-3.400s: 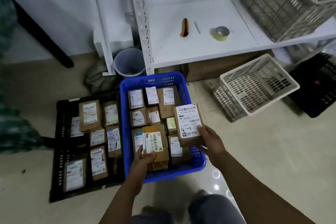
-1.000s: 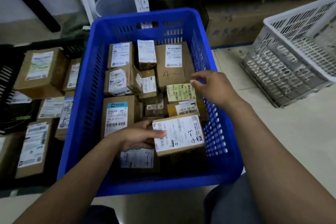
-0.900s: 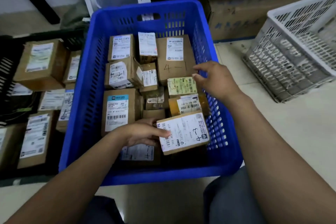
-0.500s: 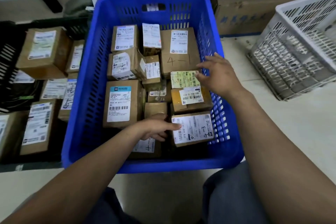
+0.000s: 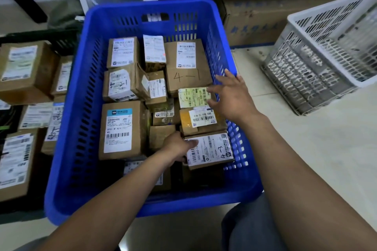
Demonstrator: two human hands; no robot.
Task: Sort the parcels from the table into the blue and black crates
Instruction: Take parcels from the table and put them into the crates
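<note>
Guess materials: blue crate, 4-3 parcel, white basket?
Blue crate: probably moulded plastic, slightly glossy, with slotted walls. 4-3 parcel: brown cardboard by its matte faces and folded edges. White basket: likely plastic too, moulded slot grid, dull finish.

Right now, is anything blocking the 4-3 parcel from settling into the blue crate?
Nothing visible. The 4-3 parcel already lies in the near right corner of the blue crate, the left hand holding its left edge; what lies under it is hidden.
</note>
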